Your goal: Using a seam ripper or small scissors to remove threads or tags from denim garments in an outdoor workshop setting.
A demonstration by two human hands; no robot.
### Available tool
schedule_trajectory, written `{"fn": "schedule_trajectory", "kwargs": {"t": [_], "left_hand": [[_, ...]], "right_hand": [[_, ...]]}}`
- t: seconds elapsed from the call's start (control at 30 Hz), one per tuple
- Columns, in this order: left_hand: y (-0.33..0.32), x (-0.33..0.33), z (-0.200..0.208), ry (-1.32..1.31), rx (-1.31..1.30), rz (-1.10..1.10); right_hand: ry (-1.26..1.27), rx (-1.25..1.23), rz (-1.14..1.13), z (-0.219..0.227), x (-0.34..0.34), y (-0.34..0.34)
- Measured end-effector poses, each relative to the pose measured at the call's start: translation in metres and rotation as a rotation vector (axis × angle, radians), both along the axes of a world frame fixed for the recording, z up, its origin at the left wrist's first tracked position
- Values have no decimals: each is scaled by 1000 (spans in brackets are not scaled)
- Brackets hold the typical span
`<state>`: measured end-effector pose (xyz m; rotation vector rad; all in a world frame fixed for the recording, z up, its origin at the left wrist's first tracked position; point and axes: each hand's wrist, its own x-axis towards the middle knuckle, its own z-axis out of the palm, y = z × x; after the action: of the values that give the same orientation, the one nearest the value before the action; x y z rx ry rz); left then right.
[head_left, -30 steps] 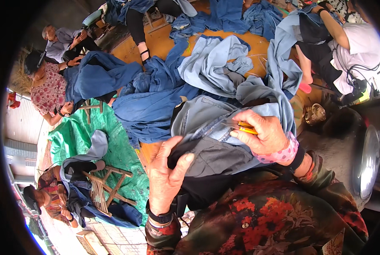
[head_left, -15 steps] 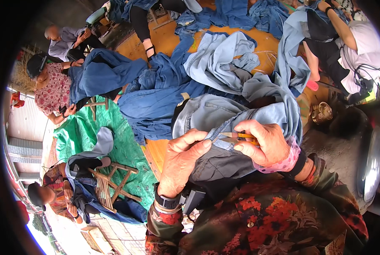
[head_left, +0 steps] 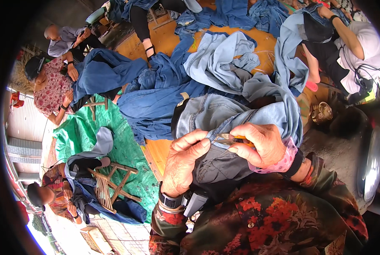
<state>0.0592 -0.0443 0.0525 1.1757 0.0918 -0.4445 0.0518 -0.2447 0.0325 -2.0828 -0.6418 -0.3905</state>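
Observation:
A light blue denim garment (head_left: 211,111) with a grey inner side lies bunched across my lap. My left hand (head_left: 180,160) pinches its thick stitched seam (head_left: 216,132) between thumb and fingers. In my right hand (head_left: 260,146) is a pair of thread snips (head_left: 224,136), with a yellow handle and short metal blades. Their tips point left and touch or nearly touch the seam beside my left fingertips. My right fingers hide most of the handle. Whether a thread lies between the blades is too small to tell.
Blue jeans (head_left: 156,106) and pale denim (head_left: 217,57) are heaped ahead on an orange-brown board (head_left: 168,46). Co-workers sit around it with denim. A wooden stool (head_left: 115,182) stands on a green sheet (head_left: 132,170) at left. A round metal lid (head_left: 373,165) is at right.
My right hand has moved slightly left, bringing the snips closer to the seam. My left hand still pinches the seam. The co-worker at far left has shifted both hands on the jeans.

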Motion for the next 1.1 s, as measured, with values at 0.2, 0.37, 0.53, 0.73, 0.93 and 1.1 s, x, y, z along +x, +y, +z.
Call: {"fn": "schedule_trajectory", "kwargs": {"t": [0.2, 0.37, 0.53, 0.73, 0.93, 1.1], "left_hand": [[1, -1, -6, 25, -47, -12], [1, -2, -9, 26, -52, -15], [1, -1, -7, 16, -80, -30], [-1, -2, -8, 11, -74, -17], [-2, -2, -6, 19, -100, -23], [0, -3, -8, -2, -70, -24]], "right_hand": [[-25, 62, 14, -7, -1, 1], [-33, 95, 14, -8, -1, 3], [-59, 78, -5, -6, -1, 4], [-10, 91, 17, -2, -3, -1], [-25, 77, 13, -2, -2, 2], [-10, 96, 9, -4, -5, 0]]}}
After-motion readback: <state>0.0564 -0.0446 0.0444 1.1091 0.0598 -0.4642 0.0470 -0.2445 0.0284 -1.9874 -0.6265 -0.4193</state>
